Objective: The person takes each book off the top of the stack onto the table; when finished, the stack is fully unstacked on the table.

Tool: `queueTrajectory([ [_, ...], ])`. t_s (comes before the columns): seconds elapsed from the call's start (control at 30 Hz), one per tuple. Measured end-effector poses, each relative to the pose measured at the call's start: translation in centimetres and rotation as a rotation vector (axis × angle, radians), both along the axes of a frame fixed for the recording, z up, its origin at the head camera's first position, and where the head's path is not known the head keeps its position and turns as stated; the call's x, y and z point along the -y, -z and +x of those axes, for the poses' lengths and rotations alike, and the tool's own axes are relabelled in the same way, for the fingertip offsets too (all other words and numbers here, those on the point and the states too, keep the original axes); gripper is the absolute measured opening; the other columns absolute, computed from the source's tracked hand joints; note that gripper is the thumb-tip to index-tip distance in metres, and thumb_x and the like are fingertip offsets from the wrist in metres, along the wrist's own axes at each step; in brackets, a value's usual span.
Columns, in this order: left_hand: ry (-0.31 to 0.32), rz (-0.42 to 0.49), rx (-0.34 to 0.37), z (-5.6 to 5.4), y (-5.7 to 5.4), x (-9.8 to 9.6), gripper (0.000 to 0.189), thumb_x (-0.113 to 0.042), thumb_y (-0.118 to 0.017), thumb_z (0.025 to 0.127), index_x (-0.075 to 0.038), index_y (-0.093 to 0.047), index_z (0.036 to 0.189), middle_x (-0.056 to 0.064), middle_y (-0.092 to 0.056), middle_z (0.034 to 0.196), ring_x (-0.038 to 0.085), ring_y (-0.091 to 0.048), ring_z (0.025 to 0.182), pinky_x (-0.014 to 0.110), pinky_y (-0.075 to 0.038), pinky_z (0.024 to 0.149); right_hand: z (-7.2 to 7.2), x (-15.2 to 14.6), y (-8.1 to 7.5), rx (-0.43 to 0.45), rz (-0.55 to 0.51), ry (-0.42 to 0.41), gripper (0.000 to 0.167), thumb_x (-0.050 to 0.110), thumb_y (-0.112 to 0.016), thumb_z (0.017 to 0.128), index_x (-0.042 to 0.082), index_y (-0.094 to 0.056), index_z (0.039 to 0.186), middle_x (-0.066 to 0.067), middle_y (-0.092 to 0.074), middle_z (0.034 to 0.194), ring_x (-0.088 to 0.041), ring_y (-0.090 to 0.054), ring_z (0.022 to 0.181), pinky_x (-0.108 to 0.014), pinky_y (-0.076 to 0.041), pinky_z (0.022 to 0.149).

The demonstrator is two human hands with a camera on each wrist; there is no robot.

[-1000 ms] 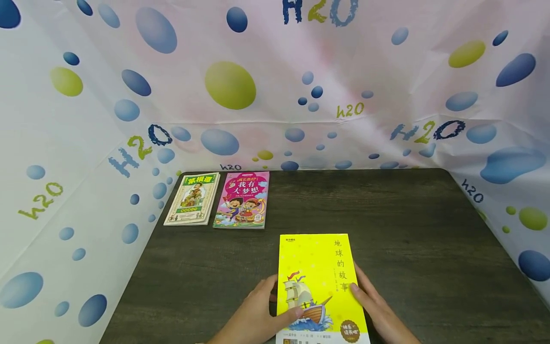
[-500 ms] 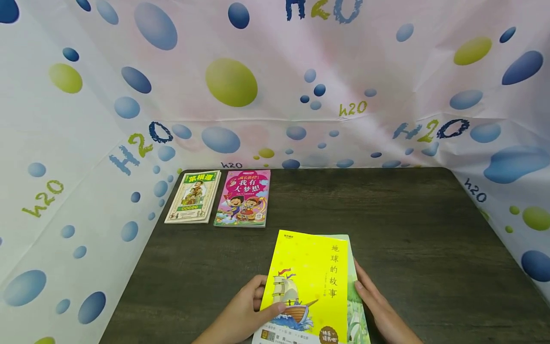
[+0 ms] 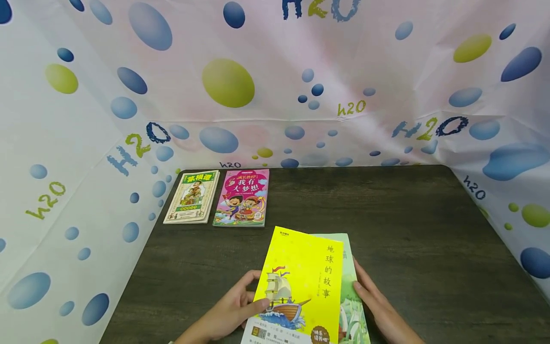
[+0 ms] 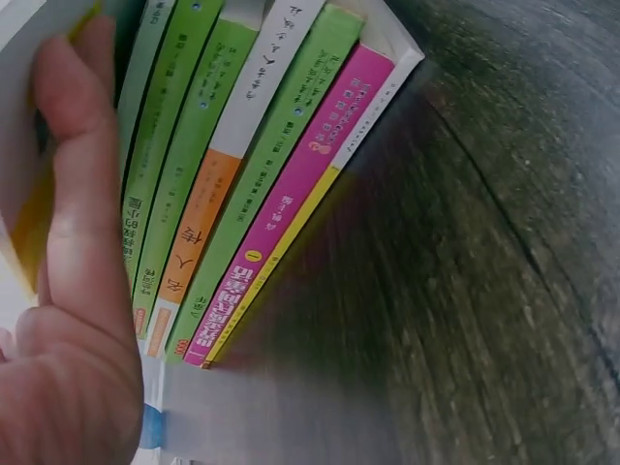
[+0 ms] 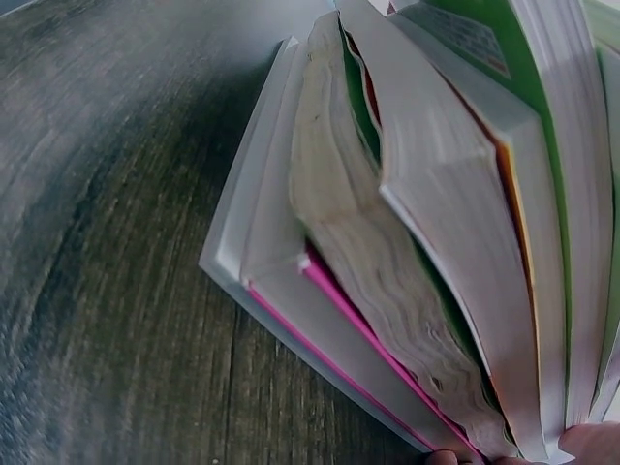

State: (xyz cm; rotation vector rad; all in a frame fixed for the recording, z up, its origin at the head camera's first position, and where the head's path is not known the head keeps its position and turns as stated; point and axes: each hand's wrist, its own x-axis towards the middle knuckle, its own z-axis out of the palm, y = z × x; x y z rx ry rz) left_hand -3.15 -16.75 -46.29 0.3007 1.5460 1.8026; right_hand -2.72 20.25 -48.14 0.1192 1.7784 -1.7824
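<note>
A bright yellow book (image 3: 296,267) with a sailing ship on its cover lies at the front middle in the head view, tilted a little. My left hand (image 3: 229,308) grips its left edge, thumb on the cover and fingers underneath. Below it, a pale green book (image 3: 354,306) shows along the right side. My right hand (image 3: 382,308) holds the right side of the stack, its thumb at the green book's edge. In the left wrist view the stack's spines (image 4: 252,184) are green, orange, pink and yellow. Page edges (image 5: 407,223) fill the right wrist view, with fingertips at the bottom.
Two books lie side by side at the table's back left: a cream and green book (image 3: 192,197) and a pink book (image 3: 242,197). The dark wood table (image 3: 408,215) meets a spotted white curtain (image 3: 343,57) at the back and sides.
The yellow book has slid left and turned slightly, moved by my left hand, and the green book below has come into sight. My right hand has stayed almost in place.
</note>
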Motion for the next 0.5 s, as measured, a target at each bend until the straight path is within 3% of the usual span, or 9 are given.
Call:
queueTrajectory([
  [0.17, -0.018, 0.053, -0.041, -0.7, -0.1, -0.1, 0.06, -0.012, -0.049, 0.112, 0.003, -0.011, 0.156, 0.034, -0.065, 0.135, 0.018, -0.077, 0.108, 0.036, -0.066, 0.087, 0.0, 0.1, 0.2, 0.011, 0.023, 0.039, 0.074, 0.049, -0.04, 0.113, 0.031, 0.002, 0.17, -0.009, -0.006, 0.178, -0.029, -0.044, 0.141, -0.044, -0.044, 0.109],
  [0.5, -0.093, -0.037, -0.105, -3.5, -0.2, -1.5, 0.061, -0.016, -0.054, 0.111, 0.0, -0.018, 0.158, 0.034, -0.072, 0.121, 0.021, -0.081, 0.095, 0.035, -0.067, 0.078, 0.2, 0.4, 0.3, -0.005, 0.037, 0.073, 0.072, 0.047, -0.043, 0.112, 0.031, -0.003, 0.171, -0.009, -0.006, 0.178, -0.034, -0.032, 0.151, -0.054, -0.041, 0.113],
])
